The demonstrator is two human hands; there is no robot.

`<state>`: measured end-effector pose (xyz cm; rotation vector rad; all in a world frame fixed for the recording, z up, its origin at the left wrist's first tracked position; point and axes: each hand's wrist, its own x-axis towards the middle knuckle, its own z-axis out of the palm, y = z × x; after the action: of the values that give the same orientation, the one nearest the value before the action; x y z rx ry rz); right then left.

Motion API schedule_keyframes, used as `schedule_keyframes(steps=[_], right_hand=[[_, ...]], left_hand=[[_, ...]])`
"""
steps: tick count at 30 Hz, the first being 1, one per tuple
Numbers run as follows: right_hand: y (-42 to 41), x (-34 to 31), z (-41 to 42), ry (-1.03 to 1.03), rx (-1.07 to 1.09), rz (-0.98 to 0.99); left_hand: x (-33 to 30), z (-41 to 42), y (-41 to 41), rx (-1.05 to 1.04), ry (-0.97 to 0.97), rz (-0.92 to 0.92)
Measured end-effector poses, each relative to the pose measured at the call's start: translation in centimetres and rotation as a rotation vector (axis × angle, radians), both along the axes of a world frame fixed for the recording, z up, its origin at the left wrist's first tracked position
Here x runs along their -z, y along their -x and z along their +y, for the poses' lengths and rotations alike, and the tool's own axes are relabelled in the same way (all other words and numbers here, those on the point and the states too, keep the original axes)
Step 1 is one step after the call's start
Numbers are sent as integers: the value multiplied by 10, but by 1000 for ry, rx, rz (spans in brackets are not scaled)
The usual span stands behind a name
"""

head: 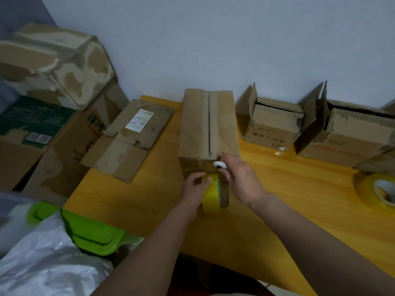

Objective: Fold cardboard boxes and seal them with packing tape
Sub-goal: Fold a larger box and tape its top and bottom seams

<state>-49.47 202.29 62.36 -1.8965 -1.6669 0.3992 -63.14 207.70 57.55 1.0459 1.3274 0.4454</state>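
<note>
Your left hand (195, 184) grips the yellow tape roll (210, 192) at six o'clock of the box (208, 124); your right hand (239, 174) pinches a small white cutter (219, 165). Keep the tape taut, then cut near the box's front edge.

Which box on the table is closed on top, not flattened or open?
The tall box in the middle, by both hands, its top flaps shut along a centre seam. The flattened box lies left of it; the two small boxes to the right stand with flaps up.
</note>
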Motion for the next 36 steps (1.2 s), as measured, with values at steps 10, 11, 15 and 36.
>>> schedule_keyframes(steps=[10,11,15,36], right_hand=[[8,2,-9,-108,11,-86],[9,6,-10,-89,21,-98],[13,11,-11,-72,53,-101],[3,16,-6,-71,54,-315]], left_hand=[[-5,6,-2,-128,-10,5],[-6,6,-2,-120,-14,0],[-4,7,-2,-126,17,-31],[-3,16,-9,-33,-60,31]])
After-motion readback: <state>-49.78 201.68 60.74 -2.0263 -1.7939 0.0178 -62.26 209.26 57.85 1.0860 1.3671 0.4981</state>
